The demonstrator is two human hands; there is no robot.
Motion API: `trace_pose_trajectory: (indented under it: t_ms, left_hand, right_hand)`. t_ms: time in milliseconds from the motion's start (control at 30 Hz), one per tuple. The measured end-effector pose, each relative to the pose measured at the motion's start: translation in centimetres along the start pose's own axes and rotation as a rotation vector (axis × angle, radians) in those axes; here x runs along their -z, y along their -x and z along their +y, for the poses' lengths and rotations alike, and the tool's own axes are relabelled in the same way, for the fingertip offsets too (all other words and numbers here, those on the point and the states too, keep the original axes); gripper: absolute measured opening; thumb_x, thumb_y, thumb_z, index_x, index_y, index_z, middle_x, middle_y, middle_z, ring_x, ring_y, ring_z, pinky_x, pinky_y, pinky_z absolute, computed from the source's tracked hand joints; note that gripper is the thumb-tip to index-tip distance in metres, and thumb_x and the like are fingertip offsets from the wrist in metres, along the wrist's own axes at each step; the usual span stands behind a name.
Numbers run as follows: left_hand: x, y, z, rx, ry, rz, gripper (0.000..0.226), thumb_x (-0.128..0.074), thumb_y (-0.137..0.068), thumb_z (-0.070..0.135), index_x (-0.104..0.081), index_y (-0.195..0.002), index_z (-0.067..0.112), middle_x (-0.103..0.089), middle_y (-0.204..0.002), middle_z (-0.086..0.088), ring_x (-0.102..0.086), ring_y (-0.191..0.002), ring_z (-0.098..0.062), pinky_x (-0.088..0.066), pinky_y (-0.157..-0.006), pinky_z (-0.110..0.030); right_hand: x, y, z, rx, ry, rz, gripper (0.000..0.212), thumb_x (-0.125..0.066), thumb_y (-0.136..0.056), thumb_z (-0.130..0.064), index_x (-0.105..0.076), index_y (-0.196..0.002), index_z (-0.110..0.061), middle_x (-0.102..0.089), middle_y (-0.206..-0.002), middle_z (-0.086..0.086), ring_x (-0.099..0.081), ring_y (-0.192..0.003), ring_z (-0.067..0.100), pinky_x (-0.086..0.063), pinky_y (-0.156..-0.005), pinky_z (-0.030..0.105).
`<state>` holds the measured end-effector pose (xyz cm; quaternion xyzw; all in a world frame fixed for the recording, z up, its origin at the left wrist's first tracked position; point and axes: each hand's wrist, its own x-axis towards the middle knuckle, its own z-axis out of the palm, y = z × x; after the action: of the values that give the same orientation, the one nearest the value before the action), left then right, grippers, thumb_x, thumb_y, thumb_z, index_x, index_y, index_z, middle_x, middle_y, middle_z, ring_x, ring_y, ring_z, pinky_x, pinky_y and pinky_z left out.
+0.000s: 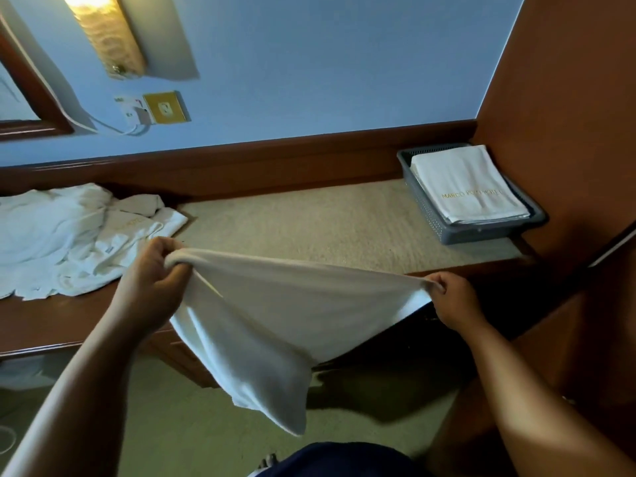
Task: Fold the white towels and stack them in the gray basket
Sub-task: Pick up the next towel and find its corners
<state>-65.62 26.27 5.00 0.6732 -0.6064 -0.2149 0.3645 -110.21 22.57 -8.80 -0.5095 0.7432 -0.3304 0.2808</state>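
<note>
White terry cloth, a towel (261,325), hangs in the air in front of the worktop's (309,222) near edge, stretched between two hands. The left hand (151,280) has its fingers clamped on one top corner; the right hand (451,297) pinches the other. At the worktop's far right corner a gray basket (444,222) holds folded towels (464,187) with gold lettering. Unfolded towels (69,235) lie heaped at the left end. A brown wooden panel (564,132) stands just beside the basket.
</note>
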Motion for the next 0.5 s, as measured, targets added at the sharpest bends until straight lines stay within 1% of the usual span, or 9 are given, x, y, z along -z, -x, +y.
trace_pose_trajectory:
  t_ms: [67,100,167,200,267,300,367,433,500]
  left_hand:
    - [0.0,0.4,0.3,0.039,-0.113,-0.185,0.025,-0.060,-0.072,0.039,-0.062,-0.091,0.023,-0.066,-0.081,-0.002,-0.062,-0.074,-0.021,-0.048,-0.066,-0.037]
    - [-0.2,0.8,0.5,0.049,-0.167,-0.291,0.025,-0.065,-0.074,0.043,-0.067,-0.090,0.023,-0.069,-0.079,0.000,-0.065,-0.075,-0.018,-0.049,-0.065,-0.034]
    - [-1.4,1.7,0.8,0.035,-0.232,-0.455,0.020,-0.074,-0.086,0.045,-0.072,-0.085,0.025,-0.072,-0.076,0.002,-0.067,-0.072,-0.008,-0.049,-0.062,-0.025]
    - [-2.3,2.1,0.9,0.018,-0.223,-0.477,0.016,-0.073,-0.090,0.042,-0.073,-0.084,0.027,-0.073,-0.077,0.007,-0.067,-0.072,-0.004,-0.050,-0.061,-0.022]
    - [-3.8,2.6,1.3,-0.035,-0.139,-0.444,0.020,-0.066,-0.092,0.048,-0.072,-0.086,0.029,-0.072,-0.079,0.013,-0.068,-0.072,-0.003,-0.056,-0.066,-0.032]
    - [-4.5,2.8,1.6,-0.077,-0.076,-0.403,0.024,-0.062,-0.089,0.053,-0.070,-0.088,0.030,-0.071,-0.079,0.013,-0.067,-0.072,-0.004,-0.056,-0.067,-0.037]
    - [-5.6,3.1,2.4,-0.154,0.048,-0.313,0.018,-0.059,-0.089,0.051,-0.067,-0.093,0.035,-0.069,-0.081,0.015,-0.066,-0.076,-0.003,-0.055,-0.068,-0.036]
    - [-6.3,3.2,3.4,-0.204,0.139,-0.239,0.006,-0.063,-0.094,0.038,-0.069,-0.095,0.038,-0.070,-0.086,0.015,-0.068,-0.083,-0.005,-0.056,-0.070,-0.032]
    - [-6.6,3.3,4.6,-0.272,0.179,-0.172,0.012,-0.062,-0.091,0.036,-0.070,-0.099,0.038,-0.069,-0.091,0.011,-0.067,-0.090,-0.008,-0.056,-0.074,-0.034]
  right_hand:
    - [-0.4,-0.2,-2.1,-0.024,-0.227,0.155,0.014,-0.062,-0.098,-0.015,-0.071,-0.105,-0.008,-0.070,-0.099,0.011,-0.063,-0.094,0.023,-0.042,-0.078,0.028]
    - [-0.6,-0.4,-3.4,-0.019,-0.345,0.204,0.014,-0.061,-0.098,-0.017,-0.073,-0.105,-0.015,-0.071,-0.103,0.009,-0.063,-0.095,0.021,-0.045,-0.081,0.030]
    - [-0.4,0.0,-6.8,0.008,-0.572,0.213,0.016,-0.059,-0.098,-0.022,-0.073,-0.093,-0.027,-0.073,-0.099,0.000,-0.066,-0.094,0.017,-0.050,-0.081,0.035]
    - [-0.2,0.5,-8.6,0.017,-0.675,0.177,0.021,-0.056,-0.100,-0.020,-0.073,-0.092,-0.029,-0.073,-0.098,-0.004,-0.067,-0.094,0.015,-0.051,-0.081,0.033]
    - [0.1,1.7,-12.0,0.052,-0.830,0.095,0.029,-0.047,-0.102,-0.010,-0.069,-0.093,-0.027,-0.070,-0.098,-0.008,-0.065,-0.091,0.008,-0.050,-0.078,0.024]
    - [0.2,2.5,-13.6,0.083,-0.847,0.051,0.030,-0.045,-0.101,-0.007,-0.068,-0.092,-0.025,-0.068,-0.094,-0.009,-0.063,-0.085,0.004,-0.048,-0.074,0.022]
    - [0.2,4.1,-15.6,0.163,-0.749,-0.050,0.025,-0.046,-0.096,-0.014,-0.067,-0.088,-0.024,-0.066,-0.085,-0.014,-0.059,-0.077,0.001,-0.045,-0.067,0.019]
    - [0.0,5.9,-16.6,0.265,-0.558,-0.219,0.021,-0.048,-0.094,-0.033,-0.068,-0.092,-0.027,-0.067,-0.086,-0.019,-0.060,-0.079,-0.001,-0.044,-0.069,0.014]
    - [-0.5,7.6,-16.8,0.358,-0.309,-0.449,0.033,-0.053,-0.094,-0.061,-0.064,-0.115,-0.038,-0.068,-0.089,-0.014,-0.064,-0.084,0.001,-0.048,-0.075,0.018]
